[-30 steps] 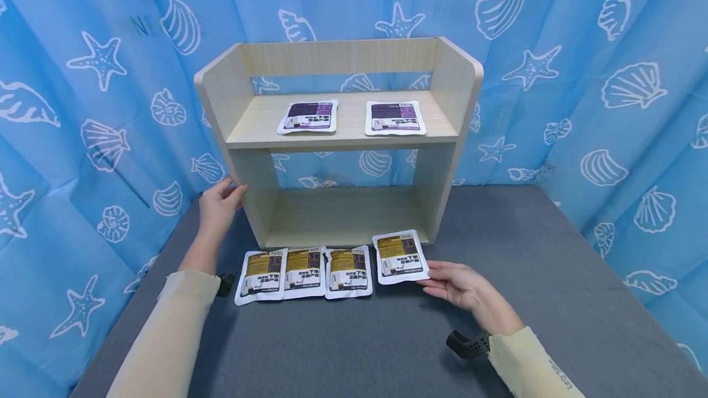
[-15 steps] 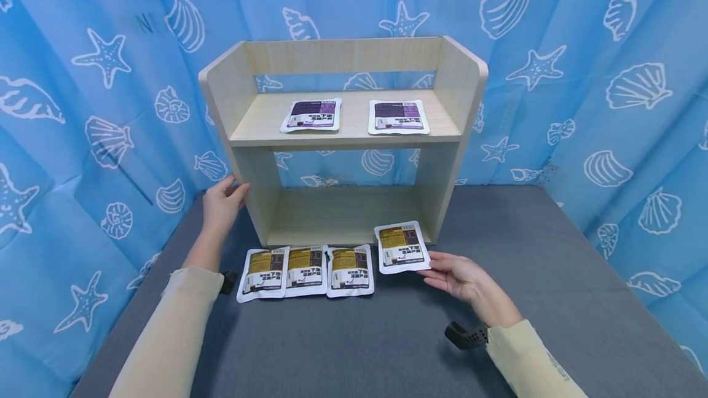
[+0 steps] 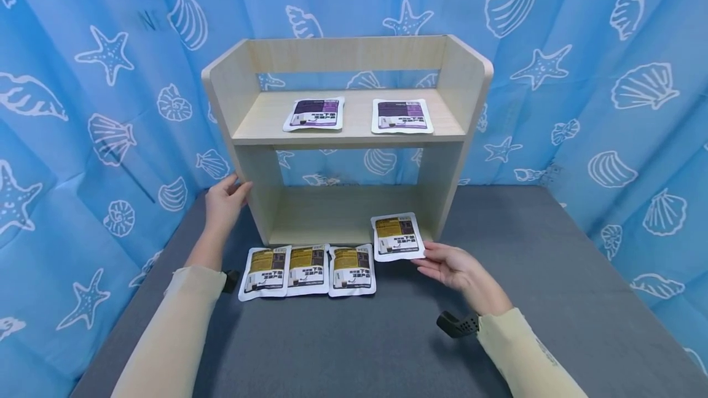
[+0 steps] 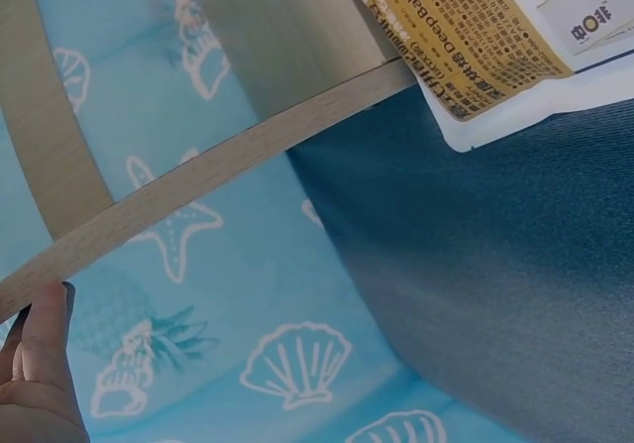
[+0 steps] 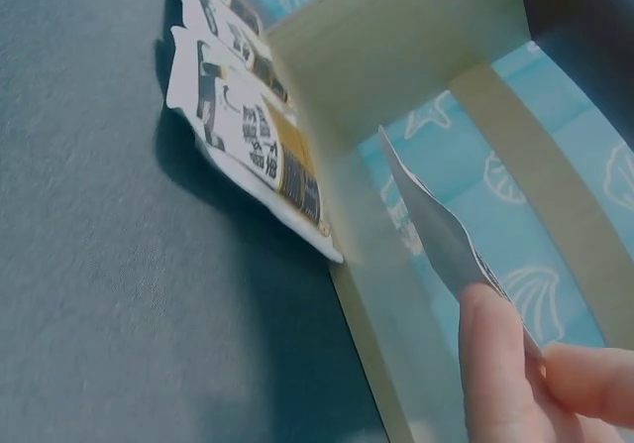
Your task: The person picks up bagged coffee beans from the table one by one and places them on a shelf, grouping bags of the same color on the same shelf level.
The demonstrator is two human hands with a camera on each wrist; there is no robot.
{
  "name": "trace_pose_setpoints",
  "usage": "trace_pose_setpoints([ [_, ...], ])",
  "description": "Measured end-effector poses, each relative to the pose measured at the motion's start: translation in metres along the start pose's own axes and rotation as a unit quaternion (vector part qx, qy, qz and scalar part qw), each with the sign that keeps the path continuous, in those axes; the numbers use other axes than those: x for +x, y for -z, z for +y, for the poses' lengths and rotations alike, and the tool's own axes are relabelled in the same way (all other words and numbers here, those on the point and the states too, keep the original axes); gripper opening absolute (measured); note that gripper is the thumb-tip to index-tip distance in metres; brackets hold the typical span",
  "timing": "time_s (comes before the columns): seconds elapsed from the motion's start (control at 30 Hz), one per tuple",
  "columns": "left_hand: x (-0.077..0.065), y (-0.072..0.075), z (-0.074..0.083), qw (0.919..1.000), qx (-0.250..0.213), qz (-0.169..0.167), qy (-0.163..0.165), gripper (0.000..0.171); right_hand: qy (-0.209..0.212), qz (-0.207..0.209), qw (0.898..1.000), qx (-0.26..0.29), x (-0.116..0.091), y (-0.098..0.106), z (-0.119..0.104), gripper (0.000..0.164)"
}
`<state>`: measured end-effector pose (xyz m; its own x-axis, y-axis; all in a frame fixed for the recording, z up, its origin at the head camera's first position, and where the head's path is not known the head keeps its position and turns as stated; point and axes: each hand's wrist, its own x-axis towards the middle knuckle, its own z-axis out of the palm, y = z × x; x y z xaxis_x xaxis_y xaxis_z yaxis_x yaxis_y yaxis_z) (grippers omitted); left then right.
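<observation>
has moved the held yellow packet (image 3: pixel 397 236) since the earlier frame, carrying it a little farther toward the far edge of the surface (image 3: pixel 343 349) and over the front edge of the lower shelf (image 3: pixel 326 210), near its front right corner. has brought the right grip (image 3: pixel 456 270) along with it. pinches that packet by its near right corner, with a digit on each face, as the right wrist view makes plain. holds it lifted and tilted, printed face toward the head camera, pale back toward the right wrist.

clasps the front edge of the left side panel (image 3: pixel 233 94) of the wooden shelf unit (image 3: pixel 348 140) with the left grip (image 3: pixel 223 202), thumb against the wood, other fingers partly hidden.

shows more yellow packets in a row on the surface, along the lower shelf's front edge, starting by its front left corner: the leftmost packet (image 3: pixel 265 272) touching the middle packet (image 3: pixel 308 269), the third packet (image 3: pixel 352 270) just beside.

shows two more on the upper shelf (image 3: pixel 358 112), near its front edge: the left purple packet (image 3: pixel 314 113) left of centre, the right purple packet (image 3: pixel 402 117) toward the front right corner.

shows the blue curtain (image 3: pixel 553 29) beyond the surface's far edge. wears pale sleeves (image 3: pixel 171 330) on both arms.
</observation>
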<state>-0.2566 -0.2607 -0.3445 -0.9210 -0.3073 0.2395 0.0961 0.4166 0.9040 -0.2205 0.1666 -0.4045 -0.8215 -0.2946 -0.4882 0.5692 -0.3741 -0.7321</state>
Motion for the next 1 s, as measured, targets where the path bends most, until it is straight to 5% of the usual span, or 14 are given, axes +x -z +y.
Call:
trace_pose_setpoints([
  [1.0,0.0,-0.001,0.002,0.9999,0.01,0.005,0.004,0.041,-0.013,0.002,1.0,-0.013,0.031,-0.049,0.0,0.049],
])
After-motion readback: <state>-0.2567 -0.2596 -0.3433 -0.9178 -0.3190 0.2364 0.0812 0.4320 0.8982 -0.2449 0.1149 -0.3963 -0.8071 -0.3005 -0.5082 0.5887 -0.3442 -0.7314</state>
